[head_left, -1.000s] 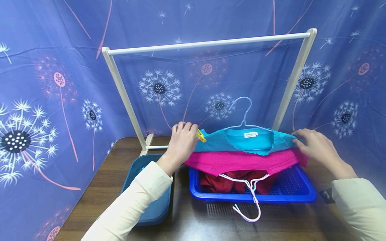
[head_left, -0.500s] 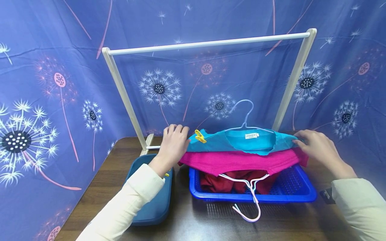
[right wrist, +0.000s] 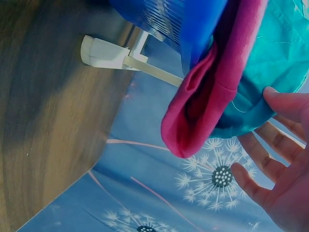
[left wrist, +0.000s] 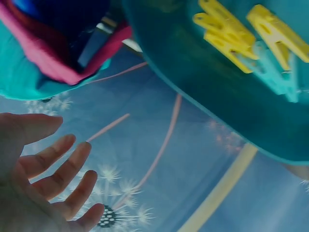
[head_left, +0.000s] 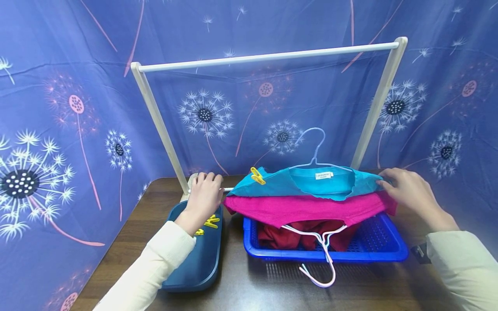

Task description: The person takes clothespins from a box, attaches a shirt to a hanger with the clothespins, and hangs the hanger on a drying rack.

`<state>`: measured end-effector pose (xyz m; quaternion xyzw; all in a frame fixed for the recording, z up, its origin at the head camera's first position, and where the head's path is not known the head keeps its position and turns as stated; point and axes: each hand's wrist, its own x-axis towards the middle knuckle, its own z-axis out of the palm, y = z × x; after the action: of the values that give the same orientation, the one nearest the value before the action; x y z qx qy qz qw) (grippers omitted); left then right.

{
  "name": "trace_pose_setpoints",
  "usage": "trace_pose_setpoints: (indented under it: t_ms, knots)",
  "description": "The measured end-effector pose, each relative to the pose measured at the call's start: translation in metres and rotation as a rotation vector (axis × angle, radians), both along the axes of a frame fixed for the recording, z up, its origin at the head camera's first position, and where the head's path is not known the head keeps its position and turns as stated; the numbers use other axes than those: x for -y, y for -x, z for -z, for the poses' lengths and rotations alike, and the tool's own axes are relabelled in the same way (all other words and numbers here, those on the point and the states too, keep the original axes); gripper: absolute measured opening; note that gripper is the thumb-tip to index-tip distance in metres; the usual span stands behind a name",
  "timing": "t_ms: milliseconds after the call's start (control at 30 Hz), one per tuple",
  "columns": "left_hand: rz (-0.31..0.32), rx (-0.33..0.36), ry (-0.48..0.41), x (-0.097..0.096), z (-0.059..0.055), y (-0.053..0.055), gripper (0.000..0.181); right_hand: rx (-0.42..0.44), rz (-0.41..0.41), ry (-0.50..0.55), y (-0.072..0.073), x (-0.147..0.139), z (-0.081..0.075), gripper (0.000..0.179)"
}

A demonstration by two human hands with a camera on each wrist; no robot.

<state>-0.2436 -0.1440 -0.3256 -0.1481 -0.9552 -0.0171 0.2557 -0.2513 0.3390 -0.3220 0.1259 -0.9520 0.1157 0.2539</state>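
The turquoise shirt (head_left: pixel 282 185) lies on its pale blue hanger (head_left: pixel 315 155) over a magenta garment (head_left: pixel 295 209), above the blue plastic basket (head_left: pixel 346 256), and a yellow clothespin (head_left: pixel 258 176) sits at its left shoulder. The right hand (head_left: pixel 410 194) pinches the shirt's right end, thumb on the cloth and fingers underneath, while the left hand (head_left: pixel 206 196) holds nothing, its fingers spread and loosely curved near the far end of the dark blue tray (head_left: pixel 194 268). Pinning the shoulders looks like the step in hand, and a second clip would best go on the right one, to match the first. More yellow clothespins (head_left: pixel 212 221) lie in the tray, with light turquoise ones (left wrist: pixel 273 72) among them in the left wrist view. One would do best to lift a single peg by its handle ends — those in the tray overlap and might come up together — and keep the right hand's pinch light but steady, so the collar stays centred on the hook. The peg should bite both cloth and hanger arm; whether the first one does, I cannot tell. A clip on fabric alone could let the shoulder slide.
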Motion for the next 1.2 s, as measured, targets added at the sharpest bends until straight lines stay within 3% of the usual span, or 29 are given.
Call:
trace_pose_setpoints:
  t_ms: [300, 600, 933, 1200]
  knots:
    - [-0.041, 0.090, 0.020, 0.016, 0.024, -0.001, 0.019, 0.005, -0.004, -0.007, -0.002, 0.000, 0.002, 0.011]
    - [-0.109, 0.263, 0.090, 0.019, 0.047, -0.001, 0.019, -0.004, -0.004, -0.010, -0.001, 0.001, 0.002, 0.010]
    - [-0.120, 0.362, 0.129, 0.020, 0.060, 0.004, 0.034, 0.015, 0.015, -0.008, -0.001, 0.002, 0.002, 0.011]
    - [-0.095, 0.389, 0.151, 0.020, 0.069, 0.008, 0.028, 0.013, 0.018, -0.004, -0.002, 0.001, 0.001, 0.011]
